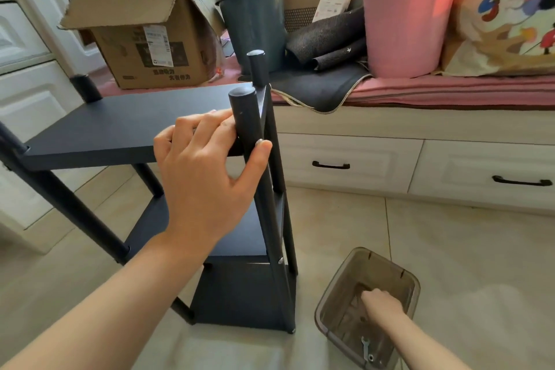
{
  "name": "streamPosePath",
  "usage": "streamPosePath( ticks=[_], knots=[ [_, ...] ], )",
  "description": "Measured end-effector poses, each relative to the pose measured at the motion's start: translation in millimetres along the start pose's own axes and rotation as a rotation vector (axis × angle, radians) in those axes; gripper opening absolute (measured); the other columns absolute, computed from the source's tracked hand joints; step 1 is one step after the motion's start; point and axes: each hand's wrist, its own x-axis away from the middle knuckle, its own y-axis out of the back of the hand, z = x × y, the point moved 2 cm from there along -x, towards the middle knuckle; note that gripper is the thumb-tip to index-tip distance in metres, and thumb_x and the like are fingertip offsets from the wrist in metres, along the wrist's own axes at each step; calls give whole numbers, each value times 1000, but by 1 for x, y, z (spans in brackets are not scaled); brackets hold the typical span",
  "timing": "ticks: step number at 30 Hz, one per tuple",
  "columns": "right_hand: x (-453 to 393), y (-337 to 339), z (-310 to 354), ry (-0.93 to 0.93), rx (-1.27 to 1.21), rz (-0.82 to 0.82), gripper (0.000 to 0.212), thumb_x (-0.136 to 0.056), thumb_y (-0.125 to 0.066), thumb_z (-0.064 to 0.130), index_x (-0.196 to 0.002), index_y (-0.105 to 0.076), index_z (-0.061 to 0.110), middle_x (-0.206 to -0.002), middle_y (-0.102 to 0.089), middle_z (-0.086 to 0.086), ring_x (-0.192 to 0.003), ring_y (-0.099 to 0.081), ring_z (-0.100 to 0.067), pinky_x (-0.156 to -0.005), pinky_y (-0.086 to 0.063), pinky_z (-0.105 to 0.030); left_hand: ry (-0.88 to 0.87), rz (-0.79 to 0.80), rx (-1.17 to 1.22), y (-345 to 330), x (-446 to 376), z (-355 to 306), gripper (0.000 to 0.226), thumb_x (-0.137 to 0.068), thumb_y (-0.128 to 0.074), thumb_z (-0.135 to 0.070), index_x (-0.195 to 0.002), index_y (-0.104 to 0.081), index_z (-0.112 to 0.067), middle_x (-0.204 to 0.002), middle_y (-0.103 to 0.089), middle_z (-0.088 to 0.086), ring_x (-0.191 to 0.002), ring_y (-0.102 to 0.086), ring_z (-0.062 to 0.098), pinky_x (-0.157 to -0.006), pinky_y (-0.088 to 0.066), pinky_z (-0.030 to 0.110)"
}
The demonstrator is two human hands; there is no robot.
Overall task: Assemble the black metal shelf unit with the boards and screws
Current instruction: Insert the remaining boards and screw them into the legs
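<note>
Two hands are at work, each on a separate job. The left hand (207, 171) grips the near front post (249, 135) of the black shelf unit (210, 219), thumb curled round the post's right side and fingers laid against its left where the top board (120, 123) meets it. In my judgement this hold steadies the frame and keeps board and post aligned while a fastener is fetched.

The shelf unit stands upright on the tiled floor (465, 249), left of centre, with three boards seated between the posts. A second post (258, 69) rises just behind the gripped one, at about 12 o'clock from the left hand.

The right hand (381, 305) is at 5 o'clock from the left hand, reaching down into a translucent bin (324, 303) on the floor beside the unit's foot. Its fingers are hidden below the knuckles; whether they are spread or pinching anything cannot be told. A small wrench (365, 348) lies in the bin at 6 o'clock from that hand. No screws can be made out in the bin.

Assessment: assembly appears well advanced; the reach likely seeks a screw or tool for the top-board joint.

At 12 o'clock, a cardboard box (144, 39), dark bucket (255, 27) and pink bucket (405, 18) sit on the bench.
</note>
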Motion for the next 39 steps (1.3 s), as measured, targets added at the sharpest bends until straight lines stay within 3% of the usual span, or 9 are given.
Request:
streamPosePath(
  ticks=[5, 14, 20, 26, 29, 32, 33, 37, 39],
  knots=[
    [-20, -12, -6, -44, 186, -2, 42, -98, -32, 0, -129, -57, 14, -134, -57, -8, -129, -42, -31, -96, -43, -40, 5, -13, -9, -1, 0, -3, 44, -98, -48, -49, -98, -73, -12, -109, -71, 1, -108, -58, 28, -94, -29, 37],
    [-34, -31, -14, -42, 263, -64, 45, -102, -27, 6, -142, -43, 19, -138, -56, 0, -129, -50, -23, -98, -39, -34, 46, 2, -23, -4, 0, -11, 45, -98, -46, -51, -101, -73, -15, -110, -70, -3, -108, -56, 24, -93, -24, 30],
    [-42, -29, -10, 9, 230, -34, 48, -100, -25, 4, -145, -37, 19, -135, -57, -3, -124, -55, -24, -94, -46, -35, 66, 14, -23, -4, -1, -10, 46, -98, -45, -52, -103, -74, -16, -110, -69, -6, -109, -54, 22, -93, -19, 25],
    [-43, -11, -5, 62, 244, -67, 40, -99, -37, 2, -134, -52, 14, -136, -53, -9, -127, -49, -30, -99, -45, -38, 78, 23, -6, -4, 0, -11, 42, -97, -47, -51, -102, -73, -19, -110, -68, -8, -109, -53, 20, -93, -20, 26],
    [-36, 3, 3, 102, 167, -131, 31, -98, -43, 0, -123, -56, 12, -127, -54, -11, -120, -51, -29, -94, -47, -35, 62, 15, -7, -4, -1, -11, 39, -97, -48, -50, -102, -73, -20, -110, -69, -9, -108, -53, 19, -92, -19, 25],
    [-17, 22, 10, 157, 11, -196, 19, -95, -45, -1, -87, -51, 15, -103, -51, -10, -98, -53, -26, -71, -41, -27, 41, 26, -14, -4, 0, -11, 42, -99, -46, -52, -103, -72, -19, -111, -69, -8, -107, -54, 20, -91, -21, 27],
    [-10, 29, 13, 179, -70, -212, 20, -95, -45, 1, -83, -47, 16, -99, -49, -8, -94, -53, -24, -70, -40, -27, 37, 34, -15, -5, 0, -12, 43, -99, -46, -53, -105, -72, -19, -112, -69, -7, -107, -53, 20, -91, -23, 29],
    [36, 80, 27, 353, -363, -367, 11, -96, -60, 15, -99, -69, 19, -98, -65, 5, -88, -59, -6, -73, -42, -11, 47, 76, -35, -5, 0, -17, 47, -99, -44, -55, -112, -72, -20, -118, -68, -8, -110, -54, 21, -93, -29, 36],
    [70, 108, 39, 412, -597, -440, 6, -93, -65, 20, -95, -71, 21, -85, -70, 11, -77, -64, 1, -68, -47, -9, 65, 107, -36, -3, 0, -19, 50, -98, -42, -57, -115, -72, -19, -121, -68, -7, -112, -53, 21, -95, -29, 37]
  ],
)
